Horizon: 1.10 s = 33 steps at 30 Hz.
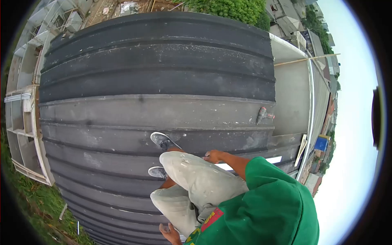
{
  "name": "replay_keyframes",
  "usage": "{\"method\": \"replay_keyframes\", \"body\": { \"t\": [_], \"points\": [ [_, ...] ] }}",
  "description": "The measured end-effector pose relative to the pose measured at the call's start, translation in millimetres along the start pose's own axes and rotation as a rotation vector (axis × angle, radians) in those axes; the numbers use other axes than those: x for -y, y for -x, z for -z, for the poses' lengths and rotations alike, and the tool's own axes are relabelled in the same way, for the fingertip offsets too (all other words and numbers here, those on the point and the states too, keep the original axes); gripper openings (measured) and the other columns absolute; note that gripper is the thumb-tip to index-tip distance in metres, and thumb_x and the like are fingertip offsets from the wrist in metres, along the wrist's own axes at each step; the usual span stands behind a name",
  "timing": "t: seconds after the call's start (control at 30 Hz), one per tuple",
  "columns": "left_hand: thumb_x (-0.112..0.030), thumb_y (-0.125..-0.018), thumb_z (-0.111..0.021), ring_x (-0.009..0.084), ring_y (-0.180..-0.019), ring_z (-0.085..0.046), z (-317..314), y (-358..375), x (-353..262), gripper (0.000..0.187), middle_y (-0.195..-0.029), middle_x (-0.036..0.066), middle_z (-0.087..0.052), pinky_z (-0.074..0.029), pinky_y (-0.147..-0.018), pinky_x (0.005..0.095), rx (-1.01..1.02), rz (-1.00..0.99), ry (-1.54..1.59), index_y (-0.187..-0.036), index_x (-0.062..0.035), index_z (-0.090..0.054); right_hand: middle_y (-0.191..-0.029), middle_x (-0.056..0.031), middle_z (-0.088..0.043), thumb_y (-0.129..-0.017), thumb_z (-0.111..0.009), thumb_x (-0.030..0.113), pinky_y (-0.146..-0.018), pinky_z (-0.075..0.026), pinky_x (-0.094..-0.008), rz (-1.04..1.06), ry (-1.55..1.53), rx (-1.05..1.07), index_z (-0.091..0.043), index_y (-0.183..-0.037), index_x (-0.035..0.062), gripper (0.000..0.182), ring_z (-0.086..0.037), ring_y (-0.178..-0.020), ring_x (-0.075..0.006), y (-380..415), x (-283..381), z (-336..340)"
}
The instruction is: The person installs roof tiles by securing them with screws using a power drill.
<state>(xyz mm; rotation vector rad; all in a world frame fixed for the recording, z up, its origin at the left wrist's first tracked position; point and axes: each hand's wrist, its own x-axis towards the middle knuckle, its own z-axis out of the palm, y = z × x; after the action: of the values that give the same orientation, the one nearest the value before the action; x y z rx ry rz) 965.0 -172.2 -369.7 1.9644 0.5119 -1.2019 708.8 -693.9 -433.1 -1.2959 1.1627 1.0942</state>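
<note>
Dark ribbed roof sheeting lies under my two grey shoes. My right hand is beside my raised knee, fingers curled; what they hold, if anything, is too small to tell. Close to that hand, a white strip runs partly behind my forearm. Low in the view, my left hand is next to my other knee, fingers apart and nothing seen in them. A grey and red power tool rests on a lighter roof panel.
Raised ribs cross the roof. At its right edge are a pale concrete ledge, a long thin pole and a light board. Unfinished walls stand beyond the left edge. Trees and lower ground show past the roof.
</note>
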Motion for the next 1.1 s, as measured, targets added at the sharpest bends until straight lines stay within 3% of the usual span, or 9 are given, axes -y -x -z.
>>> {"method": "replay_keyframes", "body": {
  "t": [0.13,0.23,0.4,0.67,0.77,0.97,1.03,1.07,1.1],
  "points": [
    [-0.041,-0.096,-0.056,0.0282,-0.111,-0.056,40.1,44.4,-54.3,0.037,-0.135,0.013,-0.056,-0.048,-0.09,0.0432,-0.051,0.094,0.226,-0.129,-0.0234,-0.056,-0.116,-0.0223,-0.068,-0.095,-0.042,0.068,-0.097,-0.047,-0.0465,-0.043,0.051,-0.073,-0.071,-0.113,0.0052,0.071,-0.063,-0.111,-0.0393,76.3,-113.8,-65.1],
    [-0.038,-0.095,-0.057,0.0269,-0.113,-0.054,74.7,38.2,-98.4,0.038,-0.135,0.009,-0.057,-0.048,-0.09,0.0477,0.034,-0.006,-0.463,-0.131,-0.0266,-0.055,-0.122,-0.021,-0.067,-0.094,-0.039,0.072,-0.093,-0.05,-0.0465,-0.113,-0.033,-0.01,-0.068,-0.123,0.0086,0.075,-0.064,-0.112,-0.0367,129.7,-133.4,-92.1],
    [-0.034,-0.096,-0.059,0.0335,-0.116,-0.054,104.3,44.7,-201.8,0.034,-0.133,0.009,-0.058,-0.048,-0.092,0.0515,0.228,-0.15,0.273,-0.125,-0.0174,-0.06,-0.132,-0.0165,-0.06,-0.092,-0.033,0.077,-0.09,-0.055,-0.0463,-0.204,-0.594,0.079,-0.055,-0.141,0.0152,0.082,-0.062,-0.113,-0.0324,170.1,-122.5,-146.2],
    [-0.029,-0.095,-0.06,0.0298,-0.108,-0.058,68.6,37.8,-338.0,0.037,-0.128,0.01,-0.06,-0.05,-0.087,0.0471,0.272,-0.296,-0.377,-0.127,-0.0098,-0.057,-0.123,-0.0179,-0.064,-0.094,-0.032,0.075,-0.088,-0.055,-0.0448,-0.112,-0.901,-0.054,-0.057,-0.139,0.0146,0.079,-0.063,-0.109,-0.033,229.5,-123.6,-265.5],
    [-0.027,-0.095,-0.061,0.0284,-0.105,-0.06,16.5,23.3,-361.1,0.038,-0.126,0.01,-0.061,-0.051,-0.086,0.0454,0.301,-0.319,-0.607,-0.128,-0.007,-0.056,-0.13,-0.0245,-0.061,-0.098,-0.028,0.069,-0.1,-0.046,-0.0452,-0.069,-1.04,-0.422,-0.064,-0.13,0.0064,0.079,-0.06,-0.119,-0.0371,265.8,-127.5,-305.3],
    [-0.024,-0.095,-0.062,0.0256,-0.099,-0.063,-35.2,19.0,-360.2,0.041,-0.123,0.011,-0.063,-0.052,-0.082,0.0421,0.237,-0.322,-1.013,-0.129,-0.0013,-0.054,-0.133,-0.0242,-0.06,-0.096,-0.029,0.073,-0.107,-0.04,-0.0442,-0.112,-1.774,-0.559,-0.064,-0.129,0.0032,0.085,-0.054,-0.126,-0.0382,366.8,-145.8,-305.1],
    [-0.033,-0.093,-0.066,0.0219,-0.082,-0.063,-43.2,21.9,-280.9,0.041,-0.105,0.006,-0.069,-0.053,-0.071,0.0407,0.336,-0.258,-1.039,-0.124,-0.006,-0.058,-0.118,-0.0196,-0.069,-0.091,-0.038,0.078,-0.097,-0.048,-0.0386,-0.296,-1.813,-0.653,-0.068,-0.119,-0.0031,0.091,-0.063,-0.115,-0.028,358.2,-174.9,-324.0],
    [-0.043,-0.092,-0.065,0.0216,-0.079,-0.064,-47.2,0.5,-247.1,0.046,-0.101,0.006,-0.069,-0.054,-0.071,0.0385,0.765,-0.302,-1.233,-0.123,-0.0097,-0.063,-0.118,-0.0196,-0.069,-0.091,-0.038,0.078,-0.097,-0.048,-0.0386,-0.29,-1.803,-0.664,-0.068,-0.119,-0.0031,0.091,-0.063,-0.115,-0.028,346.9,-194.5,-338.0],
    [-0.043,-0.092,-0.065,0.0216,-0.079,-0.064,-53.4,8.0,-234.7,0.046,-0.101,0.006,-0.069,-0.054,-0.071,0.0385,0.766,-0.305,-1.217,-0.123,-0.0097,-0.063,-0.117,-0.0213,-0.069,-0.091,-0.036,0.079,-0.097,-0.048,-0.0389,-0.377,-1.769,-0.774,-0.069,-0.117,-0.0039,0.093,-0.062,-0.115,-0.029,335.1,-211.1,-352.6]
  ]
}}
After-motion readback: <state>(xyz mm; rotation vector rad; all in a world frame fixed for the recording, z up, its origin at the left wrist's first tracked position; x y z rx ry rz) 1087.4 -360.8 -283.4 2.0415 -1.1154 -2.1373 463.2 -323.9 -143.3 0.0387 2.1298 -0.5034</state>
